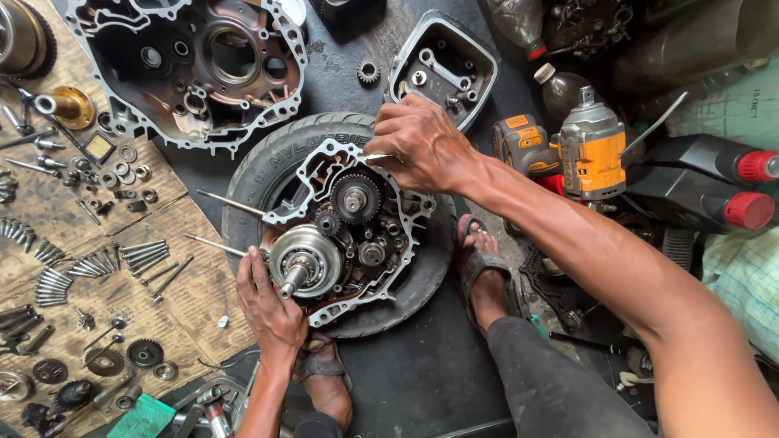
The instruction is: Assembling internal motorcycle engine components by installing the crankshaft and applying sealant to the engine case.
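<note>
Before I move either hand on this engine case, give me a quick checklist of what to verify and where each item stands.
1. Engine case seated in the tyre: ok, it lies inside the ring.
2. Left hand steadying the case: ok, it rests at the lower left edge beside the clutch assembly.
3. Right hand grip: cannot tell; fingers curl over the upper edge on something small and metallic, mostly hidden.
4. Gear on its shaft: ok, it sits flat.
5. Bolts sorted on the cardboard: ok, in rows.
6. Impact driver within reach: ok, beside the right forearm.
</note>
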